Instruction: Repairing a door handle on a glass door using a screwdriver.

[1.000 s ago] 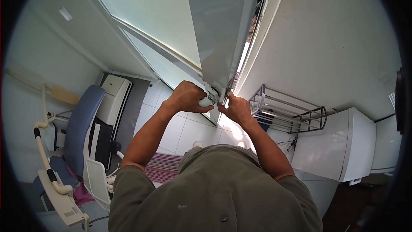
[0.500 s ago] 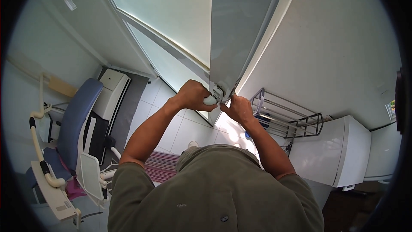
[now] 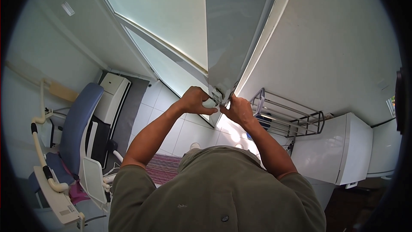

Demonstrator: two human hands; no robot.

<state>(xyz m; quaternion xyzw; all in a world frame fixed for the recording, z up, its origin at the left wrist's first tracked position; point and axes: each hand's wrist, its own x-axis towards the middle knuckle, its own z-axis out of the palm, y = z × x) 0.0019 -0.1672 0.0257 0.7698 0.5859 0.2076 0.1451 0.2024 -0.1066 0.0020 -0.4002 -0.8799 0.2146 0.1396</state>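
Note:
A tall door (image 3: 234,30) with a grey frame and pale panels stands ajar in front of me. At its edge is a whitish door handle (image 3: 209,103) with a metal fitting behind it. My left hand (image 3: 194,100) is closed around this handle, thumb toward the door edge. Just right of it, my right hand (image 3: 240,111) is at the door's edge beside the lock, fingers bent and thumb pointing at the handle. Its fingertips are partly hidden behind the edge, so what they pinch cannot be made out.
A metal rack (image 3: 292,114) and a white cabinet-like appliance (image 3: 326,154) stand to the right. At left are a blue padded chair (image 3: 79,124) with cream tubing and a beige-and-black machine (image 3: 112,96). A striped rug (image 3: 165,168) lies on white tiles by my feet.
The door and handle appear slightly further left as the view shifts. My left hand sits a little lower, still on the handle; my right hand has hardly moved.

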